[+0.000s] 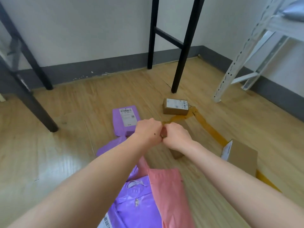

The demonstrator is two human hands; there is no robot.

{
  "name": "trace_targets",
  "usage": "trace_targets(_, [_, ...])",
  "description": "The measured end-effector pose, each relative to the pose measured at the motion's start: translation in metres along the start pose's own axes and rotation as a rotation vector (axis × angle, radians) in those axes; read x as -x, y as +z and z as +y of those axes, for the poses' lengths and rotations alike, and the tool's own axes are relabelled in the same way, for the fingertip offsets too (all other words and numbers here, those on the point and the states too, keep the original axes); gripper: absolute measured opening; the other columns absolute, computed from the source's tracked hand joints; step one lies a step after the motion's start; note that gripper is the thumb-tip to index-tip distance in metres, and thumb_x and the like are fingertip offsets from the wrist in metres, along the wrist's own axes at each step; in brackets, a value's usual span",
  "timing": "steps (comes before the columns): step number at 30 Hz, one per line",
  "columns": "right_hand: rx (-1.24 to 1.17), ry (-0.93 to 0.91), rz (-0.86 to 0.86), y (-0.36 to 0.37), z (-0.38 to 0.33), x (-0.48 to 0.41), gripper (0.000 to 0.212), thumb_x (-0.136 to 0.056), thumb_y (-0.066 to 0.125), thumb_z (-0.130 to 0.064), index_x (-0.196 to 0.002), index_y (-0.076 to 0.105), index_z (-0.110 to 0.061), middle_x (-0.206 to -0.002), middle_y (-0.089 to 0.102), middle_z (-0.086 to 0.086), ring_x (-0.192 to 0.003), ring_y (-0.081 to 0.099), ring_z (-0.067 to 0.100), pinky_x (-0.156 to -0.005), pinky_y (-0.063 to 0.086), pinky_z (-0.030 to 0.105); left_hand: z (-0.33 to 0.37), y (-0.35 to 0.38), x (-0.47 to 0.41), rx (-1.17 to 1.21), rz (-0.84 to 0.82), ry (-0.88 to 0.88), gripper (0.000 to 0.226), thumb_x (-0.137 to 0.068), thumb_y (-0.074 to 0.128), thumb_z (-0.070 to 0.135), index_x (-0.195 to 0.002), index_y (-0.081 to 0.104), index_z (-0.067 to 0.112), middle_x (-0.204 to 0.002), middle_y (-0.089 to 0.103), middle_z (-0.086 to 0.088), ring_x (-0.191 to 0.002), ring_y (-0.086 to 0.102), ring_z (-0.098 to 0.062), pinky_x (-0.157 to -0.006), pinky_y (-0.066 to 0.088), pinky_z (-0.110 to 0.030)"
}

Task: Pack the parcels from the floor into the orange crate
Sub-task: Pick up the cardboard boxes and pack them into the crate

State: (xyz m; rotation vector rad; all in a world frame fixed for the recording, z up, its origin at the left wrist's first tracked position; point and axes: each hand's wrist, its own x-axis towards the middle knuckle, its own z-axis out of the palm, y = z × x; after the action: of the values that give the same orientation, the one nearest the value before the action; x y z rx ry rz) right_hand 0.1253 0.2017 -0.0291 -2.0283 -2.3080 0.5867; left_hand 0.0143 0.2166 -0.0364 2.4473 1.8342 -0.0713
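Observation:
My left hand (pixel 148 131) and my right hand (pixel 176 136) are closed into fists, pressed knuckle to knuckle over the floor. A small brown bit shows between them; I cannot tell what it is. Under my right hand lies a brown cardboard box (pixel 177 155), partly hidden. A purple mailer with a label (pixel 125 119) lies just beyond my left hand. A small labelled cardboard box (pixel 176 106) sits farther back. Another cardboard box (pixel 241 157) stands at the right. A pink mailer (pixel 169 195) and purple mailers (pixel 131 199) lie near me. The orange crate is out of view.
Black furniture legs (pixel 181 46) stand behind the parcels, and more (pixel 37 102) at the left. A white metal rack (pixel 246 55) leans in at the right. Brown tape strips (pixel 209 127) run across the wooden floor. A grey skirting (pixel 98 68) lines the wall.

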Motion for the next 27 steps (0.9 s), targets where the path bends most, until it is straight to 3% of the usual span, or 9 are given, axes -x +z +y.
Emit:
trace_targets(3, [0.013, 0.028, -0.039, 0.0, -0.007, -0.02, 0.024, -0.08, 0.056, -0.019, -0.103, 0.062, -0.019, -0.111, 0.059, 0.007, -0.106, 0.055, 0.03, -0.088, 0.047, 0.043, -0.013, 0.016, -0.011, 0.042, -0.046, -0.029, 0.027, -0.082, 0.05, 0.022, -0.107, 0.06, 0.017, -0.104, 0.063, -0.009, -0.097, 0.064, -0.032, -0.066, 0.038, -0.031])
trace_targets(6, [0.014, 0.06, -0.037, -0.013, -0.024, -0.032, 0.014, -0.078, 0.059, -0.015, -0.093, 0.058, -0.018, -0.109, 0.059, 0.009, -0.106, 0.055, 0.032, -0.082, 0.046, 0.041, -0.025, 0.002, -0.018, 0.023, -0.064, 0.045, 0.034, -0.083, 0.05, 0.02, -0.116, 0.057, 0.022, -0.107, 0.061, -0.007, -0.098, 0.063, -0.03, -0.066, 0.039, -0.031])
trace_targets(10, [-0.047, 0.123, 0.012, -0.038, -0.044, -0.037, 0.011, -0.076, 0.055, -0.01, -0.086, 0.054, -0.016, -0.105, 0.061, 0.012, -0.103, 0.056, 0.034, -0.077, 0.045, 0.04, -0.036, -0.04, -0.023, 0.037, -0.013, 0.102, 0.023, -0.08, 0.052, 0.018, -0.1, 0.062, 0.018, -0.1, 0.065, -0.007, -0.092, 0.065, -0.029, -0.06, 0.038, -0.03])
trace_targets(15, [-0.115, 0.166, 0.081, -0.044, -0.012, -0.06, 0.03, -0.077, 0.061, -0.009, -0.105, 0.062, -0.02, -0.111, 0.056, 0.007, -0.105, 0.055, 0.028, -0.086, 0.05, 0.043, -0.024, -0.043, -0.054, 0.272, -0.011, -0.029, 0.018, -0.08, 0.05, 0.016, -0.095, 0.06, 0.017, -0.097, 0.063, -0.007, -0.088, 0.062, -0.029, -0.06, 0.039, -0.03])
trace_targets(18, [-0.078, 0.173, 0.107, -0.024, 0.024, -0.076, 0.034, -0.08, 0.062, -0.012, -0.113, 0.06, -0.019, -0.116, 0.052, 0.006, -0.11, 0.051, 0.028, -0.089, 0.048, 0.04, -0.008, -0.009, -0.072, 0.396, 0.069, -0.077, 0.022, -0.083, 0.051, 0.022, -0.103, 0.059, 0.016, -0.106, 0.058, -0.006, -0.1, 0.055, -0.028, -0.074, 0.046, -0.035])
trace_targets(20, [-0.059, 0.174, 0.11, -0.004, 0.045, -0.09, 0.04, -0.08, 0.063, -0.013, -0.119, 0.057, -0.019, -0.121, 0.049, 0.006, -0.114, 0.049, 0.027, -0.09, 0.047, 0.041, 0.0, 0.022, -0.079, 0.414, 0.133, -0.084, 0.033, -0.082, 0.054, 0.027, -0.114, 0.055, 0.019, -0.117, 0.052, -0.004, -0.113, 0.048, -0.027, -0.086, 0.043, -0.038])
trace_targets(24, [-0.071, 0.183, 0.133, 0.028, 0.077, -0.13, 0.055, -0.079, 0.065, -0.017, -0.131, 0.048, -0.018, -0.129, 0.045, 0.003, -0.119, 0.045, 0.025, -0.096, 0.045, 0.04, 0.007, 0.077, -0.088, 0.499, 0.201, -0.052, 0.062, -0.077, 0.058, 0.036, -0.136, 0.042, 0.029, -0.148, 0.034, -0.002, -0.142, 0.022, -0.026, -0.111, 0.023, -0.038])
trace_targets(27, [-0.004, 0.103, 0.157, 0.037, 0.091, -0.16, 0.059, -0.081, 0.062, -0.013, -0.136, 0.042, -0.015, -0.135, 0.043, 0.005, -0.125, 0.041, 0.025, -0.097, 0.044, 0.038, 0.006, 0.098, -0.104, 0.593, 0.187, -0.055, 0.084, -0.072, 0.063, 0.049, -0.146, 0.027, 0.036, -0.159, 0.016, -0.001, -0.147, 0.0, -0.021, -0.119, 0.009, -0.039])
